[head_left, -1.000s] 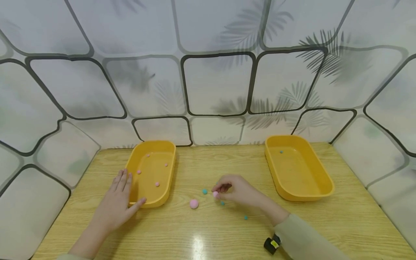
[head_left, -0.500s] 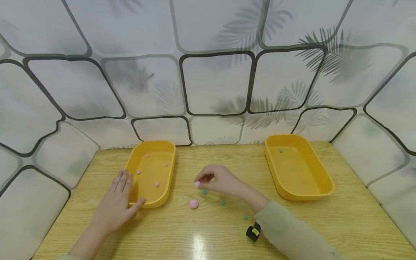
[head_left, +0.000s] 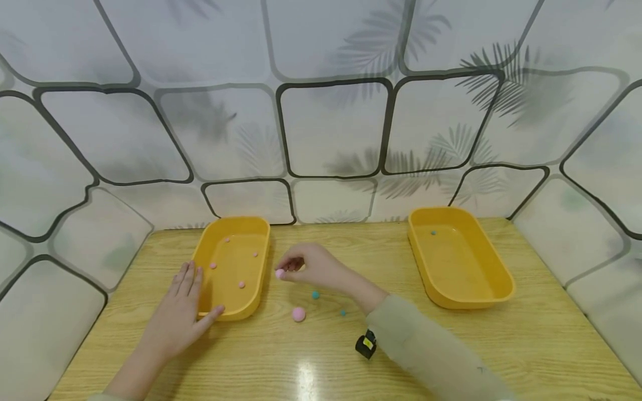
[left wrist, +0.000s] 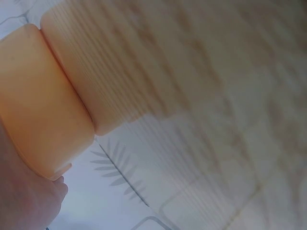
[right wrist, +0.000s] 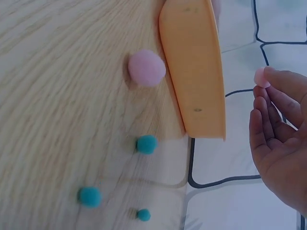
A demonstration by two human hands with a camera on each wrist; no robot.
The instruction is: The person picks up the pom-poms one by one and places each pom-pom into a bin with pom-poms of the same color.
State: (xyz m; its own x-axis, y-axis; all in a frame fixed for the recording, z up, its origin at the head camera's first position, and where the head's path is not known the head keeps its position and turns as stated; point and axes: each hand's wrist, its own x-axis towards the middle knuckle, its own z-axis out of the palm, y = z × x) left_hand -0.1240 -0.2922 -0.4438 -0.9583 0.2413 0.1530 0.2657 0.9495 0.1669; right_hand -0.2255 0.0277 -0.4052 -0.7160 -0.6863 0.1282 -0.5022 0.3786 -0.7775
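My right hand (head_left: pixel 293 266) pinches a small pink pom-pom (head_left: pixel 279 273) just above the table, close to the right rim of the left yellow tray (head_left: pixel 257 289); the right wrist view shows the same pink ball (right wrist: pixel 259 76) at my fingertips (right wrist: pixel 273 81). That tray holds several small pink pom-poms (head_left: pixel 242 284). My left hand (head_left: pixel 183 312) lies flat with straight fingers against the tray's near left corner, the thumb touching its front wall. A larger pink pom-pom (head_left: pixel 298 314) and teal pom-poms (head_left: pixel 315 294) lie on the table.
A second yellow tray (head_left: pixel 494 295) stands at the right with one teal pom-pom (head_left: pixel 433 233) inside. The wooden table (head_left: pixel 551 345) is bounded by a patterned white wall behind and at both sides. A black wrist device (head_left: pixel 365 345) sits on my right sleeve.
My right hand has lifted the small pink pom-pom off the table and carried it left, from near the teal balls to beside the left tray. The left hand has not moved.
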